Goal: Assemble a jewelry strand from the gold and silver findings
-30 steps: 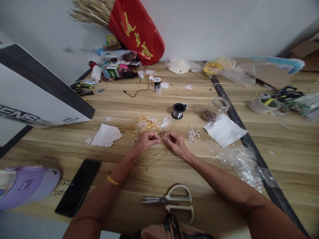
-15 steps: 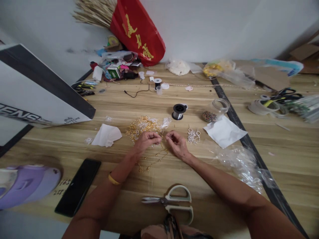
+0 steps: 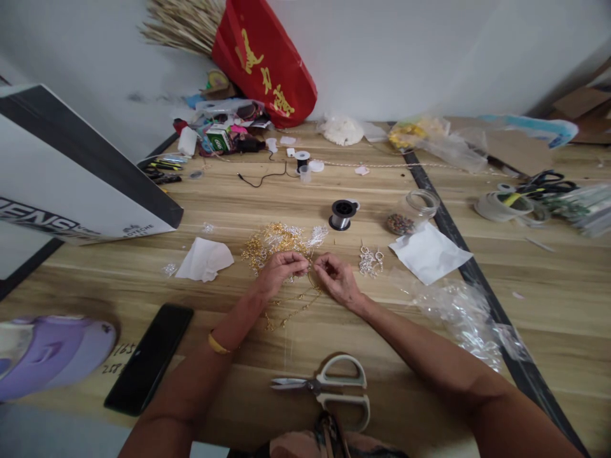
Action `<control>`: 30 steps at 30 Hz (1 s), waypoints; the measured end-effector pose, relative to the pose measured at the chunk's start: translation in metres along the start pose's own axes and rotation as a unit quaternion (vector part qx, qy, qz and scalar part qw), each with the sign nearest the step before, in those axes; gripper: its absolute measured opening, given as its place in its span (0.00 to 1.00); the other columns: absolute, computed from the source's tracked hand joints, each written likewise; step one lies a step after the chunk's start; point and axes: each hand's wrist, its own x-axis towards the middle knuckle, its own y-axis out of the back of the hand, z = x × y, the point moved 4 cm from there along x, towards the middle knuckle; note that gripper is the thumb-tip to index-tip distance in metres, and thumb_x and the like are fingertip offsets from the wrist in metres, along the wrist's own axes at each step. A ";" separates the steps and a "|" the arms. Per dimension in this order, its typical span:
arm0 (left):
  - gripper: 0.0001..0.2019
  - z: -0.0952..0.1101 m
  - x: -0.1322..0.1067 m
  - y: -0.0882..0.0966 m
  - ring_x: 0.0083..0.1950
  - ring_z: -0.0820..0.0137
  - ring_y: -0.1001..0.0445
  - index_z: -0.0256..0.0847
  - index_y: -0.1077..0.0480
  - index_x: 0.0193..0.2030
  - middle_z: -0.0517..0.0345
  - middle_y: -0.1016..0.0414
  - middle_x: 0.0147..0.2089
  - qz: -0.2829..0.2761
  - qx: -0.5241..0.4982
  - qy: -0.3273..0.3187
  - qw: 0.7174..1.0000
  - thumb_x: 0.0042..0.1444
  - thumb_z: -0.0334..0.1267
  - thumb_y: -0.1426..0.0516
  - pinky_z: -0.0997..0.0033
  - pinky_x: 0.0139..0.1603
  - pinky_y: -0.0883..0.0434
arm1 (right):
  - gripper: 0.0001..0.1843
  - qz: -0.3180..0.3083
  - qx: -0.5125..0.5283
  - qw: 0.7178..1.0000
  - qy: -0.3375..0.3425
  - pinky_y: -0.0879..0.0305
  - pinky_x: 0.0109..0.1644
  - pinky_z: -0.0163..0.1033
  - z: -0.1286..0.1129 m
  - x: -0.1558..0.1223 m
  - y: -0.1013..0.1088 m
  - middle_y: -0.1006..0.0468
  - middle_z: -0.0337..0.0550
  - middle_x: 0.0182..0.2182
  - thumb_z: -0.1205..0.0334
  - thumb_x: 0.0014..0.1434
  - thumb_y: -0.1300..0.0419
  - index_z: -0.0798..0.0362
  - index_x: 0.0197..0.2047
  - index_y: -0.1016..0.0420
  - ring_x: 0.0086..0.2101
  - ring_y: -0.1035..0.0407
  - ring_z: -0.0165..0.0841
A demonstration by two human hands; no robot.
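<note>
Beyond the scissors [image 3: 314, 384], my left hand [image 3: 280, 272] pinches a gold chain [image 3: 301, 309]; whether my right hand [image 3: 338, 278] grips anything, I can't tell.

1. From where I stand, I see 2 bare hands, the left hand [image 3: 285, 272] and the right hand [image 3: 337, 278], and the forearms are bare too
2. Around the left forearm, above the wrist, sits 1 yellow-gold bangle [image 3: 217, 344], smooth and rounded
3. At the front of the body, some clothing [image 3: 293, 444] shows, dusty pink with dark patches
4. Down its middle run narrow strips [image 3: 326, 421], dark and tan, too dim to make out
</note>
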 end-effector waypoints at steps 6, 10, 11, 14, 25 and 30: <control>0.11 -0.002 0.000 -0.003 0.27 0.76 0.32 0.36 0.25 0.28 0.60 0.28 0.24 0.004 -0.044 0.028 0.999 0.40 0.40 0.33 0.73 0.33 0.35 | 0.10 0.016 0.002 1.000 0.014 0.43 0.27 0.34 -0.004 0.000 0.002 0.31 0.39 0.24 0.57 0.61 0.46 0.54 0.34 0.32 0.23 0.40 0.28; 0.12 -0.003 0.001 -0.001 0.27 0.76 0.31 0.35 0.26 0.28 0.59 0.27 0.25 0.008 -0.068 0.034 0.997 0.39 0.40 0.32 0.73 0.33 0.35 | 0.10 0.025 0.001 0.999 0.023 0.43 0.27 0.34 -0.006 0.000 0.003 0.32 0.39 0.25 0.57 0.61 0.47 0.54 0.33 0.33 0.24 0.40 0.28; 0.12 -0.003 0.001 -0.001 0.27 0.76 0.31 0.35 0.26 0.28 0.59 0.27 0.25 0.008 -0.073 0.034 0.997 0.39 0.39 0.32 0.73 0.33 0.35 | 0.10 0.027 0.001 0.999 0.024 0.43 0.28 0.34 -0.006 0.000 0.003 0.31 0.39 0.25 0.57 0.61 0.47 0.54 0.33 0.33 0.24 0.40 0.28; 0.13 -0.002 0.000 -0.001 0.27 0.76 0.31 0.34 0.26 0.28 0.60 0.27 0.24 0.008 -0.092 0.038 0.995 0.39 0.39 0.32 0.74 0.33 0.36 | 0.10 0.027 0.007 0.999 0.027 0.42 0.28 0.34 -0.005 0.000 0.003 0.31 0.39 0.26 0.57 0.61 0.47 0.54 0.33 0.33 0.25 0.39 0.28; 0.14 -0.005 -0.001 -0.004 0.27 0.77 0.32 0.34 0.27 0.27 0.61 0.28 0.24 0.002 -0.139 0.074 0.988 0.36 0.38 0.30 0.74 0.33 0.36 | 0.10 0.041 0.013 0.999 0.027 0.42 0.28 0.34 -0.005 0.000 0.004 0.32 0.39 0.26 0.57 0.61 0.46 0.54 0.32 0.34 0.26 0.39 0.28; 0.14 -0.007 -0.001 -0.004 0.28 0.77 0.31 0.34 0.26 0.28 0.60 0.28 0.25 0.005 -0.149 0.076 0.986 0.35 0.37 0.30 0.75 0.33 0.36 | 0.09 0.035 0.010 0.999 0.033 0.43 0.28 0.33 -0.005 0.000 0.004 0.32 0.38 0.25 0.59 0.61 0.47 0.54 0.32 0.33 0.25 0.39 0.27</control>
